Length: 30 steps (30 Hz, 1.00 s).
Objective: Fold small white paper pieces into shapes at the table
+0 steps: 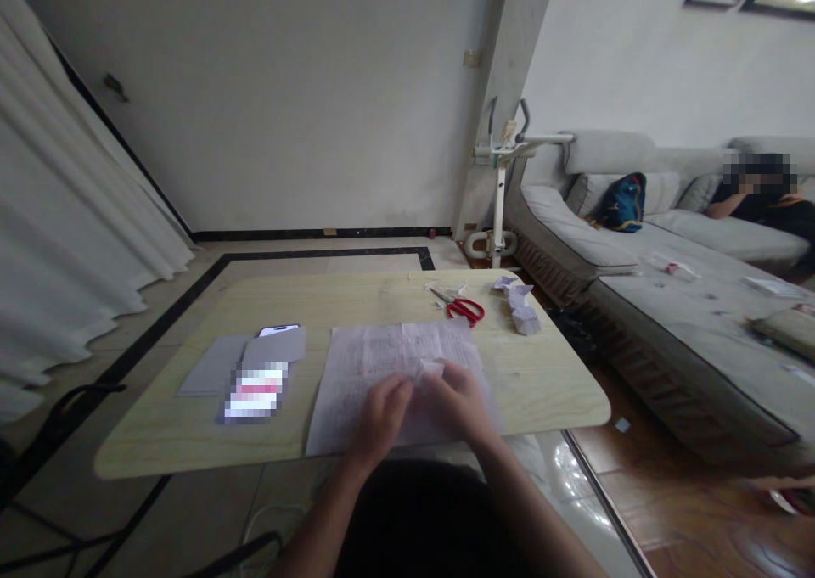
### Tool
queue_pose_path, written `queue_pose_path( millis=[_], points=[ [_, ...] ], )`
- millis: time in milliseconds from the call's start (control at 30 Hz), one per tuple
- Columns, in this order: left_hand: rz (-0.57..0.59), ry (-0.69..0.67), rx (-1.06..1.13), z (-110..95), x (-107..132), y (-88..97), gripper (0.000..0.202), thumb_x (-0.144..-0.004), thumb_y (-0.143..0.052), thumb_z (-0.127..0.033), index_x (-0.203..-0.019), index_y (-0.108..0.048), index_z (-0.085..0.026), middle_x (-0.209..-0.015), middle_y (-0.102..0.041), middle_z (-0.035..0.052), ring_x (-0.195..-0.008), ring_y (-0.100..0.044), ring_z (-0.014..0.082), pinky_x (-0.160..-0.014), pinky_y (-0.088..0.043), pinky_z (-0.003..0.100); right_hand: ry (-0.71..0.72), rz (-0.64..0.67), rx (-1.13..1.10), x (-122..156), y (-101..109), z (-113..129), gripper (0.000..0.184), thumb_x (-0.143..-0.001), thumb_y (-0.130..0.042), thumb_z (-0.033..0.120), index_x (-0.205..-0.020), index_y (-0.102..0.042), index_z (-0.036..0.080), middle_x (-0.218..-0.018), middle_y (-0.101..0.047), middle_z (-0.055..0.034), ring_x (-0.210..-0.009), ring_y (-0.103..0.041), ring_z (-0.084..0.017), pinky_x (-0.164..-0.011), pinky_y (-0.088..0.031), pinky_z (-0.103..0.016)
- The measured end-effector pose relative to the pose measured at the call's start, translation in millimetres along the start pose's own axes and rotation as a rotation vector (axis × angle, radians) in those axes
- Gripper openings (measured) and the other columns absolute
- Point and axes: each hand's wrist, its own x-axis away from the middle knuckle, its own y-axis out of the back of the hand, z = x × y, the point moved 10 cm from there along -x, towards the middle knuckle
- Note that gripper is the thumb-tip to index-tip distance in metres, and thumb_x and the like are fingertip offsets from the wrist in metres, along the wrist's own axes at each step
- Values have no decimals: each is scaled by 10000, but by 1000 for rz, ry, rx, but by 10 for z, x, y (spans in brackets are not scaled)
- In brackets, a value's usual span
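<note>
Above a large printed paper sheet [360, 353] on the table, my two hands meet over a small piece of folded white paper [431, 367]. My left hand [384, 410] is closed, its fingertips pinching the paper's left side. My right hand [457, 398] is closed on the right side of the same piece. The lower part of the piece is hidden by my fingers. Beyond the sheet lie red-handled scissors [467, 311] among small paper scraps [457, 290]. Several folded paper shapes [525, 320] stand at the table's right.
On the left of the wooden table [153, 429] lie a lit, blurred-out screen [255, 390], a phone [278, 330] and pale sheets [207, 366]. To the right stands a grey sofa [681, 323], with a person [764, 196] and a blue backpack [624, 203] on it.
</note>
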Motion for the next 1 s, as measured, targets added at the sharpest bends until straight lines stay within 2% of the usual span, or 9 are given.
queue_pose_path(
  millis=[333,500,900,1000],
  points=[
    [74,-25,-43,-6,-6,-75,305,-886,-462,-331,-631,-543,-184,-597,-565,-10,-609,-547,154,-583,-422,235,12,-53,196,-7,33,18,299,-819,-549,432,-633,-544,197,-600,-544,21,-574,-496,-137,-488,-381,-213],
    [124,-24,14,10,2,-131,212,-854,-528,-318,-716,-600,-174,-658,-599,0,-645,-570,156,-607,-449,233,36,-78,215,-16,51,37,277,-822,-545,414,-641,-545,204,-603,-540,26,-580,-491,-137,-496,-384,-214],
    [46,2,26,14,0,-86,274,-856,-552,-383,-724,-672,-175,-663,-645,7,-640,-578,166,-585,-431,228,25,-97,183,-27,91,-29,272,-815,-555,424,-651,-537,207,-603,-550,23,-586,-508,-151,-519,-414,-233],
    [39,9,28,8,7,-73,273,-863,-548,-378,-713,-659,-178,-641,-620,3,-634,-572,166,-576,-425,230,32,-94,169,-31,91,-41,254,-818,-559,421,-680,-563,208,-604,-548,20,-586,-506,-150,-518,-416,-233]
  ],
)
